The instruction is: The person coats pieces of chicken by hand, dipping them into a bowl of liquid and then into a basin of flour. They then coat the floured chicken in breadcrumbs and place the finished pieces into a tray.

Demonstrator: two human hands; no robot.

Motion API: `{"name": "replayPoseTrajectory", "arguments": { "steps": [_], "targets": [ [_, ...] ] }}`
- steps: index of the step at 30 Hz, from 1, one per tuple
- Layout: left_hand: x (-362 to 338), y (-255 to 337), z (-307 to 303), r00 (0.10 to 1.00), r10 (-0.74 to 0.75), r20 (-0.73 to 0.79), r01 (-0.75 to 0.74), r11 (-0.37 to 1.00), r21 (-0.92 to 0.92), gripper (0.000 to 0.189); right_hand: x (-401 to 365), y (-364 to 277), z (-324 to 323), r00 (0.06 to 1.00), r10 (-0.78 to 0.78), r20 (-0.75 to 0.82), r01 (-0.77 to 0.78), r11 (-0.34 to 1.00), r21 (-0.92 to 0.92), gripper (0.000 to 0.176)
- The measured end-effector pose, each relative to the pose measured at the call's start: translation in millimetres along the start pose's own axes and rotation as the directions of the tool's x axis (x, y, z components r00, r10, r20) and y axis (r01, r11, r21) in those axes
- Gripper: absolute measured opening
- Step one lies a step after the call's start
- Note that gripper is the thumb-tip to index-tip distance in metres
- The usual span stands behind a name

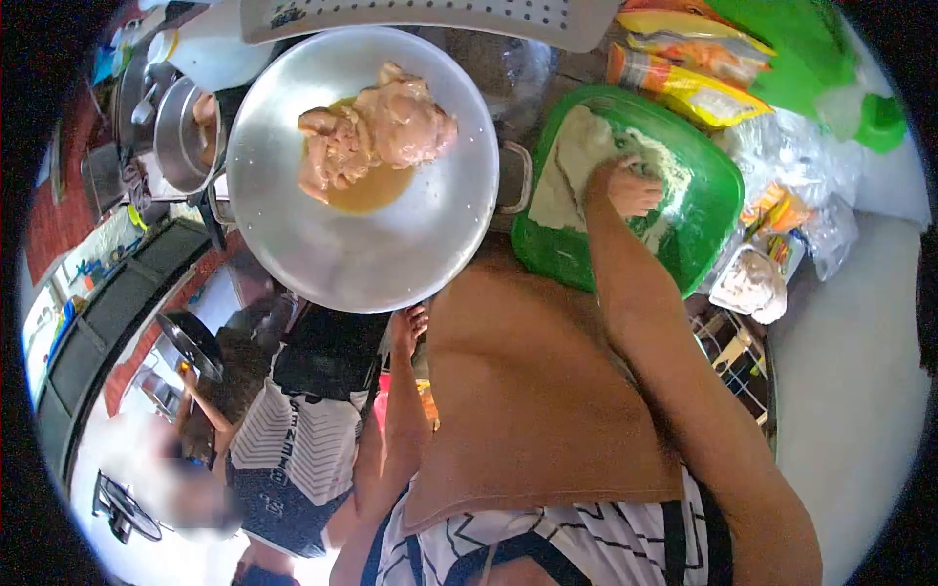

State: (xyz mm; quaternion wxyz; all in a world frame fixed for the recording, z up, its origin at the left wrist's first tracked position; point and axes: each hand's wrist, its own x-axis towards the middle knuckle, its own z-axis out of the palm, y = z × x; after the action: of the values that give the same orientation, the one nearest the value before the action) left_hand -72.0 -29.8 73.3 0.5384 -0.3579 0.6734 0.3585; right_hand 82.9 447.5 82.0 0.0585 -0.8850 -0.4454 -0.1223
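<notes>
My right hand (pixel 632 188) is inside a green plastic tub (pixel 720 210), its fingers curled in pale flour (pixel 586 146). To the left, a wide metal pan (pixel 430 254) holds raw chicken pieces (pixel 405 122) in a brownish liquid (pixel 371 190). Just below the pan's lower rim is my left hand (pixel 412 322), with its fingers bent. The rim and shadow hide part of it, so what it grips cannot be made out.
A perforated grey tray (pixel 430 15) lies above the pan. Yellow packets (pixel 694 88), clear plastic bags (pixel 791 146) and a green bottle (pixel 879 122) are at upper right. Another person (pixel 283 459) stands at lower left, near a dark pan (pixel 191 342).
</notes>
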Motion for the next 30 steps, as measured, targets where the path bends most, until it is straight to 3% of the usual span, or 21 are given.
{"name": "replayPoseTrajectory", "arguments": {
  "steps": [2,3,7,8,10,11,12,14,15,16,18,19,20,22,23,24,26,27,28,29,30],
  "targets": [
    [24,-14,-25,0.929,0.114,0.353,-0.009,0.958,-0.286,0.039,1,15,12,0.999,-0.04,0.004,0.04,0.999,-0.013,0.059],
    [71,-28,-51,0.904,0.061,0.423,0.017,0.984,-0.179,0.039,2,17,12,0.998,-0.061,0.001,0.061,0.998,-0.006,0.058],
    [64,-9,-32,0.956,0.151,0.253,-0.104,0.976,-0.189,0.036,3,16,26,0.993,-0.115,-0.021,0.116,0.992,0.045,0.058],
    [71,-12,-34,0.926,0.209,0.313,-0.117,0.951,-0.287,0.034,5,24,31,0.993,-0.117,-0.025,0.118,0.992,0.043,0.058],
    [29,20,-9,0.983,0.142,0.115,-0.114,0.968,-0.224,0.034,7,39,42,0.994,-0.1,-0.035,0.102,0.992,0.069,0.058],
    [30,24,-10,0.978,0.153,0.14,-0.119,0.967,-0.223,0.034,8,50,43,0.995,-0.092,-0.035,0.094,0.992,0.089,0.057],
    [49,18,-22,0.959,0.151,0.24,-0.078,0.954,-0.29,0.037,6,57,38,0.975,-0.208,0.083,0.187,0.96,0.207,0.051],
    [18,30,-8,0.983,0.152,0.102,-0.132,0.975,-0.18,0.041,-10,50,29,0.984,-0.168,0.052,0.157,0.971,0.18,0.049],
    [55,13,-35,0.919,0.165,0.359,-0.052,0.951,-0.305,0.04,-12,47,34,0.984,-0.179,-0.015,0.18,0.979,0.096,0.049],
    [44,17,-28,0.919,0.167,0.358,-0.055,0.952,-0.3,0.04,-14,43,33,0.978,-0.196,-0.077,0.197,0.98,0.007,0.05],
    [22,23,-17,0.992,0.116,0.05,-0.113,0.992,-0.052,0.038,-14,37,16,0.983,-0.176,0.051,0.175,0.984,0.03,0.053],
    [63,2,-52,0.901,0.115,0.418,0.01,0.958,-0.285,0.036,-11,36,7,0.971,-0.163,0.173,0.155,0.986,0.056,0.055],
    [67,-4,-55,0.901,0.114,0.42,0.006,0.962,-0.274,0.036,-9,38,17,0.973,-0.151,0.174,0.144,0.988,0.055,0.055],
    [64,-8,-59,0.576,0.266,0.773,0.294,0.815,-0.5,0.034,-13,45,34,0.973,-0.231,0.009,0.231,0.973,0.012,0.063],
    [63,-9,-65,0.786,0.186,0.59,0.035,0.939,-0.343,0.034,-17,50,42,0.976,-0.216,0.019,0.216,0.976,0.001,0.063],
    [55,-12,-63,0.787,0.166,0.595,0.044,0.946,-0.322,0.034,-18,46,34,0.978,-0.2,0.059,0.2,0.98,-0.004,0.065],
    [42,-2,-45,0.943,0.217,0.251,-0.202,0.976,-0.082,0.037,-15,43,29,0.984,-0.157,0.08,0.158,0.987,-0.01,0.067],
    [42,4,-40,0.984,0.112,0.139,-0.116,0.993,0.019,0.039,-12,40,23,0.984,-0.145,0.107,0.14,0.989,0.047,0.069],
    [42,8,-34,0.981,0.117,0.155,-0.123,0.992,0.032,0.039,-11,38,16,0.981,-0.138,0.135,0.125,0.987,0.105,0.071],
    [39,9,-30,0.979,0.162,0.12,-0.172,0.982,0.075,0.038,-7,43,5,0.943,-0.154,0.294,0.101,0.977,0.189,0.071],
    [35,16,-23,0.973,0.217,0.083,-0.225,0.968,0.108,0.039,-1,44,-9,0.947,-0.15,0.285,0.095,0.975,0.199,0.071]
  ]
}}
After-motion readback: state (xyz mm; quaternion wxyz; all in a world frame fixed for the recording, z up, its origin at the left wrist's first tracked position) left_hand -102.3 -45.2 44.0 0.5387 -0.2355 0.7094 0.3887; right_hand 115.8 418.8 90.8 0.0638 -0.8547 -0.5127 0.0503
